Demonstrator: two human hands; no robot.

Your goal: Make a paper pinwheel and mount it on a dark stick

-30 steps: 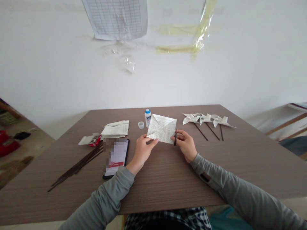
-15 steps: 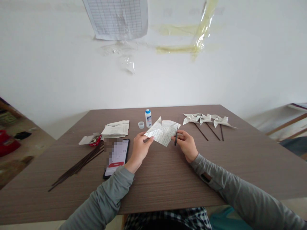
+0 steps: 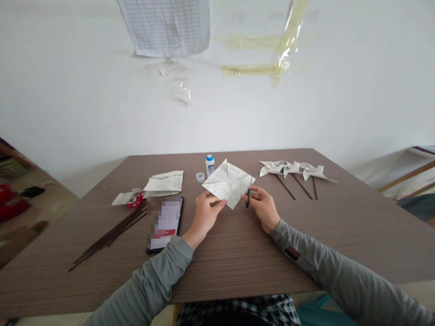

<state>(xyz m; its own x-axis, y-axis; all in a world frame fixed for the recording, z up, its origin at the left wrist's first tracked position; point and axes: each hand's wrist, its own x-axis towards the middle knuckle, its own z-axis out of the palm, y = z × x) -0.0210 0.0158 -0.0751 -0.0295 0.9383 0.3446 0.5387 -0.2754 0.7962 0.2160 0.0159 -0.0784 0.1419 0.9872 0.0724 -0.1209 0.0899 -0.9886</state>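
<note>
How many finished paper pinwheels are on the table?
3, side by side at the table's far right: left pinwheel, middle pinwheel, right pinwheel. They overlap, so another could be hidden.

I can't read any text from here. The printed paper square [image 3: 228, 183], the glue bottle [image 3: 210, 165] label and the wall chart [image 3: 166, 25] are all too small to make out.

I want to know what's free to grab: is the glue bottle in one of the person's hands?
No, the glue bottle stands alone on the table, while the left hand holds paper and the right hand holds scissors.
</note>
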